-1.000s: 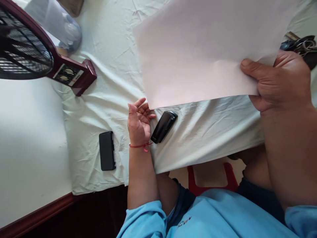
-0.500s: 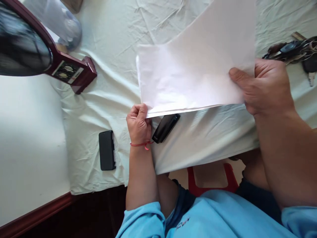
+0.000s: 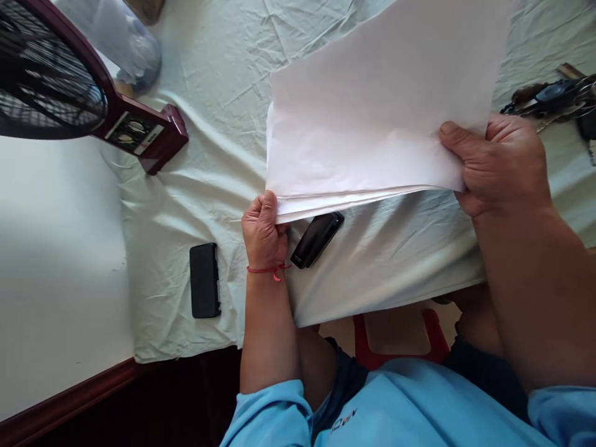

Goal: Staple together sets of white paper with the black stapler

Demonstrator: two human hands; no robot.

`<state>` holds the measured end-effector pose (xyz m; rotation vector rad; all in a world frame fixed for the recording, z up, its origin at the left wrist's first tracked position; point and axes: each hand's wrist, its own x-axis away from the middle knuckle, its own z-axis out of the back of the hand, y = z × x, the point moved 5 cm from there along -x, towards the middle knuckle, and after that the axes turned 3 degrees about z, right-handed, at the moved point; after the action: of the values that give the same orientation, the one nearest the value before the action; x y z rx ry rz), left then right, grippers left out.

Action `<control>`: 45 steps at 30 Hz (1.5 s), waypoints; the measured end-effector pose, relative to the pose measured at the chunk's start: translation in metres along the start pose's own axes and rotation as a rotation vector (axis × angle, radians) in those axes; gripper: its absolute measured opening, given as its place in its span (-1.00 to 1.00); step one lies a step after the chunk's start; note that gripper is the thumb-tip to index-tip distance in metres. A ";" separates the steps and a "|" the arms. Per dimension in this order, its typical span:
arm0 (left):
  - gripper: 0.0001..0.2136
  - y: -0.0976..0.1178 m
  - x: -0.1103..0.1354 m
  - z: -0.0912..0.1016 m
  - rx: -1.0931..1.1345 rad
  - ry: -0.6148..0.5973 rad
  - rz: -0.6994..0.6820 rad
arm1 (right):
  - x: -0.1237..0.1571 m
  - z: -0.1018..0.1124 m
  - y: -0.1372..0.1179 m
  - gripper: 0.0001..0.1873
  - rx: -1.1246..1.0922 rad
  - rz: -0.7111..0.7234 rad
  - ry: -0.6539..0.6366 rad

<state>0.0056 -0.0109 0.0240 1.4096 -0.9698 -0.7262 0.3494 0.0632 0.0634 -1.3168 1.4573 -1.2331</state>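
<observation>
A small stack of white paper sheets [image 3: 372, 118] is held up over the table, its layers fanned slightly apart along the near edge. My left hand [image 3: 264, 228] pinches the near left corner, thumb on top. At the right end, my right hand [image 3: 507, 161] grips the sheets with its thumb lying across the upper face and the other fingers hidden beneath. Partly under the near edge of the paper lies a black stapler-like object [image 3: 317, 239], close to my left wrist and not held.
A black phone-like case [image 3: 205, 280] lies on the pale tablecloth [image 3: 218, 155] at the left. Behind it stands a dark red racket-shaped device [image 3: 139, 136], with a clear plastic container [image 3: 139, 49] beyond. A bunch of keys [image 3: 559, 99] is at the right. A red stool [image 3: 435, 335] shows below the table edge.
The top sheet has shifted up and away from the ones below, so more layers show at the near edge and left corner. Both hands keep their grip. The view has moved slightly.
</observation>
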 end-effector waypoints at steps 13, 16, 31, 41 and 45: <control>-0.44 0.000 -0.005 0.001 0.089 0.014 0.069 | 0.002 0.000 -0.003 -0.85 -0.022 -0.006 -0.043; -0.50 0.000 -0.006 0.005 0.073 0.017 0.071 | 0.004 -0.003 -0.003 -0.89 -0.019 -0.037 -0.073; -0.65 0.011 -0.012 0.023 -0.002 0.021 -0.206 | 0.013 -0.015 -0.016 -0.83 0.086 0.279 -0.230; -0.67 0.041 -0.009 0.028 0.005 0.157 -0.491 | 0.016 -0.019 -0.030 -0.84 0.134 0.406 -0.324; -0.63 0.028 -0.014 0.030 0.055 0.121 -0.403 | 0.017 -0.014 -0.030 -0.78 0.254 0.391 -0.294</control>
<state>-0.0311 -0.0103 0.0478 1.7012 -0.6204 -0.9012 0.3394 0.0491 0.0967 -0.9401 1.2275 -0.8910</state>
